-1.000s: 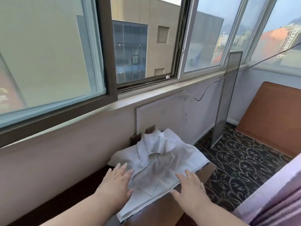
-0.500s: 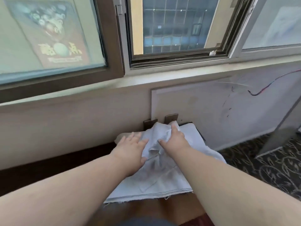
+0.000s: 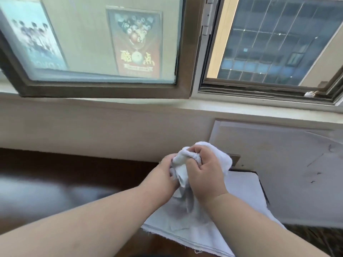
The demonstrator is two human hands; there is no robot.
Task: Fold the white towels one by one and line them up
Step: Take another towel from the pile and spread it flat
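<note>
Both hands meet over the pile, just right of the middle of the view. The right hand [image 3: 205, 171] has its fingers curled tight round a bunched white towel [image 3: 193, 154], knuckles up, with a thick fold of terry bulging above and to the 2 o'clock side of the fist. The left hand [image 3: 165, 173] sits touching it at 9 o'clock, fingers curled into the same towel from the other side, so the cloth is gathered between the two fists and a crumpled tail hangs down between the wrists.

The towel is lifted clear at its top; its lower part drapes onto a flat white cloth [image 3: 241, 193] spread below the hands, whose frayed hem runs along the near edge toward 5 o'clock. That cloth lies on a dark wooden worktop [image 3: 74, 179], which stretches off to 9 o'clock, blurred.

Behind, at 12 o'clock, a pale window sill [image 3: 130, 102] runs across under a brown-framed window [image 3: 183, 71]. In the glass at 11 o'clock a red poster [image 3: 137, 43] shows. A white panel [image 3: 278, 154] leans on the wall at 3 o'clock.
</note>
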